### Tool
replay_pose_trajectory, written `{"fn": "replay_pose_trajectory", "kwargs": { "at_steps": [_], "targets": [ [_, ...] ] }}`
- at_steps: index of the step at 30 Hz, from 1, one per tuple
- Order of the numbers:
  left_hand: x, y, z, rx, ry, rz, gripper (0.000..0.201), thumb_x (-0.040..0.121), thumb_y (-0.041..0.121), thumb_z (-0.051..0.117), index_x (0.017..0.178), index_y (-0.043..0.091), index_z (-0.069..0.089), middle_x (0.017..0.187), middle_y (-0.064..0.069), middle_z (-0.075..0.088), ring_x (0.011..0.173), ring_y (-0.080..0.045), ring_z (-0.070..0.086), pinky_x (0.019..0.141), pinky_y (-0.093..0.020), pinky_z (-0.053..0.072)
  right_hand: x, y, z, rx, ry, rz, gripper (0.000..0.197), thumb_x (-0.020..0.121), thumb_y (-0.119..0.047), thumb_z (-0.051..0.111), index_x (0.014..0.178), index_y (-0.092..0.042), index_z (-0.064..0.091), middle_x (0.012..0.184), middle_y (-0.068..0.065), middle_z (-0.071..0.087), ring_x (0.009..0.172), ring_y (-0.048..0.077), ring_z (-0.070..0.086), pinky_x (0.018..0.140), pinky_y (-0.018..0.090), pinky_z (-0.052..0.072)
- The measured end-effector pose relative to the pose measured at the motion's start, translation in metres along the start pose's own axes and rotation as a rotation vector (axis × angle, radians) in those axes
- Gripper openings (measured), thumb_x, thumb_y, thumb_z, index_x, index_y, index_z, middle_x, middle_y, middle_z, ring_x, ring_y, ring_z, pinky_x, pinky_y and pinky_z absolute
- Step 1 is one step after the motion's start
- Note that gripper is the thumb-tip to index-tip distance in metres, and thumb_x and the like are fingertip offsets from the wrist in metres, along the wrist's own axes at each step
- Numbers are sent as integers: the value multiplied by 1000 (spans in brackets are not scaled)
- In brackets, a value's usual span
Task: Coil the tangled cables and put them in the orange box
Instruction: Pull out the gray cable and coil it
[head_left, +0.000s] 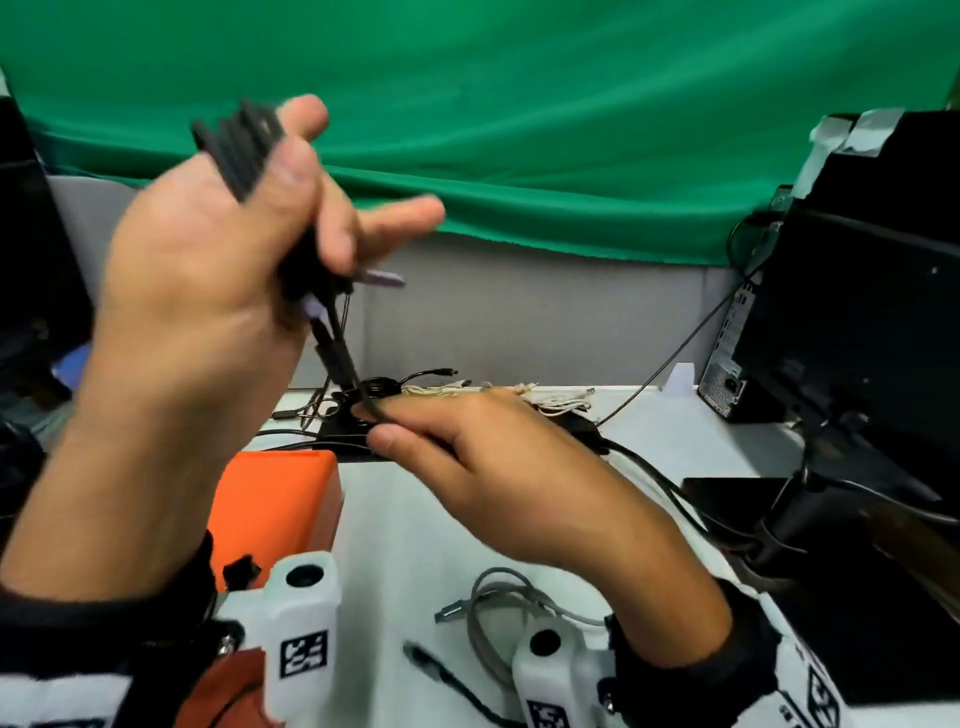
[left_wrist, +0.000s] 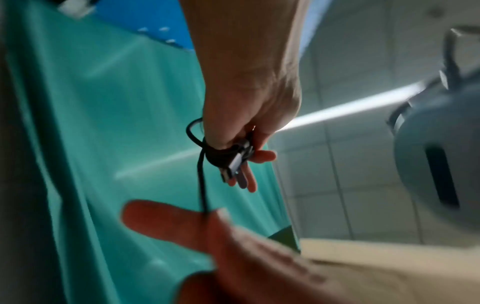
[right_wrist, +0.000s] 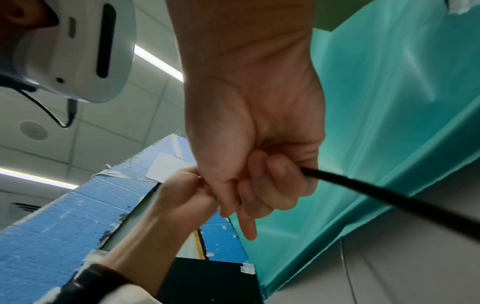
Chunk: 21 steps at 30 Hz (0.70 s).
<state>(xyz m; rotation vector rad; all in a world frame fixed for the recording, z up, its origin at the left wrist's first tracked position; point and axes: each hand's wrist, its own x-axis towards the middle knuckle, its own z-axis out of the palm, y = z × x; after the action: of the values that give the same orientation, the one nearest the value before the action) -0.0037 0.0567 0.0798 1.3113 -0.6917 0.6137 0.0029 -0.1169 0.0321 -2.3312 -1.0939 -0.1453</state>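
Cable (head_left: 332, 332), black and thin, is bundled in loops inside the raised left hand (head_left: 208, 270), whose fingers curl round the bundle while two fingertips stick out straight; a metal-tipped plug (left_wrist: 235, 166) pokes from the bundle. One strand runs taut down to the right hand (head_left: 498, 467), which pinches it between thumb and forefinger above the tabletop (head_left: 405, 525). In the right wrist view that hand's fingers (right_wrist: 272, 179) are curled round the round black strand.

Box (head_left: 275, 499), orange and smooth with rounded corners, sits on the tabletop below the left hand; its inside cannot be seen.

More tangled cables (head_left: 415, 389), black and white, lie at the far edge. A grey cable (head_left: 498, 603) loops loosely on the near side, beside a black plug end (head_left: 426, 660). A black computer case (head_left: 852, 332) stands at the right, and a wrinkled green cloth (head_left: 519, 104) hangs behind.
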Motion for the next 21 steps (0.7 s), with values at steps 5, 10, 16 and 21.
{"fn": "replay_pose_trajectory", "kwargs": {
  "at_steps": [5,10,16,21],
  "targets": [
    [-11,-9,12,723,-104,-51,20,102,30,45,99,25,63,77,8,76,80,-12,74,88,-39,57,-9,-2,-21,-69,110,-11,28,98,-46,54,82,-25,59,62,-8,49,64,17,48,61,41,46],
    [-16,3,18,711,-540,-429,49,108,39,40,81,6,63,52,5,66,41,-10,56,45,-19,42,-26,7,-61,85,389,-2,35,79,-50,78,72,-17,68,58,0,58,53,4,43,51,25,35],
    [-25,6,21,-171,-678,-522,41,103,33,47,114,1,70,40,0,41,30,-11,28,40,-21,31,-33,10,-76,366,691,-121,28,75,-39,81,69,-16,67,54,1,46,53,8,34,52,20,28],
    [-20,12,40,-974,-522,-510,31,108,26,34,103,1,51,53,3,31,36,-15,32,53,-28,35,-19,12,-60,364,713,-174,12,99,-28,62,89,-34,66,66,-19,56,58,-2,46,58,18,36]
  ]
}}
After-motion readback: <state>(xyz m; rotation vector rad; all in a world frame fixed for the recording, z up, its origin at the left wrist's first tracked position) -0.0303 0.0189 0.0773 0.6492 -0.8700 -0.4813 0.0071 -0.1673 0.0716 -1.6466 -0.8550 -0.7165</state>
